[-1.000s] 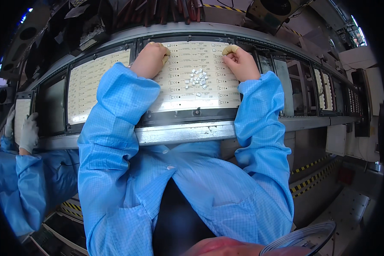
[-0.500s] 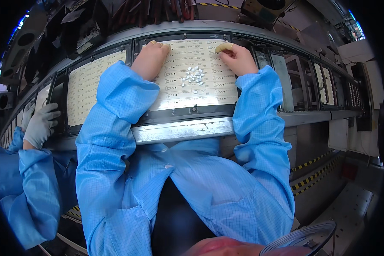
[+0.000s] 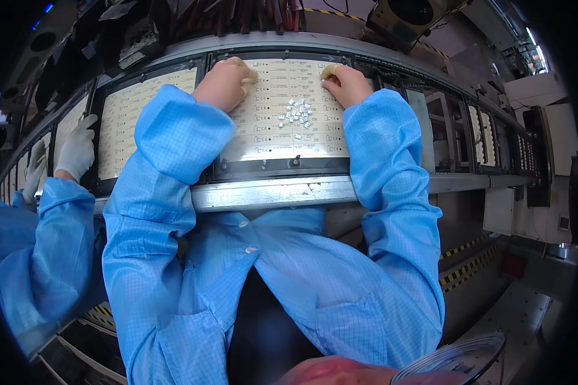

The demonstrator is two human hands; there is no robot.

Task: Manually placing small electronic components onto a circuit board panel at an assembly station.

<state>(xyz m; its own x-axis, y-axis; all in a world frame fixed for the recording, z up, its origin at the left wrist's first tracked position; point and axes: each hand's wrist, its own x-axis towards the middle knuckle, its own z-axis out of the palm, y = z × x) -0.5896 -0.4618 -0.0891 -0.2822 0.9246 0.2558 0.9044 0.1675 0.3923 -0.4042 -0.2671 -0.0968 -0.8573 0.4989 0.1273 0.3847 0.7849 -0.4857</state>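
A cream circuit board panel (image 3: pixel 263 149), printed in repeating rows, lies in a black frame in front of me. Over its upper left part is my left hand (image 3: pixel 225 85), its fingers curled together and pale finger cots on the tips. My right hand (image 3: pixel 348 85) is at the panel's upper right edge, thumb and forefinger pinched, with a cot on the forefinger. Whatever is between the fingertips of either hand is too small or hidden to make out. Between the hands, nearer me, small white connectors (image 3: pixel 295 114) lie in a loose heap on the panel.
A metal rail (image 3: pixel 276 194) runs along my side of the conveyor. Another framed panel (image 3: pixel 135 122) lies to the left, with a co-worker's gloved hand (image 3: pixel 77 149) beside it. Dark bins (image 3: pixel 135 48) stand beyond, and dark red strips (image 3: pixel 237 16) at the back.
My left hand's fingers have drawn closer together and slid a little toward me along the panel's left side. My right hand stays pinched at the upper right. The co-worker's gloved hand has risen.
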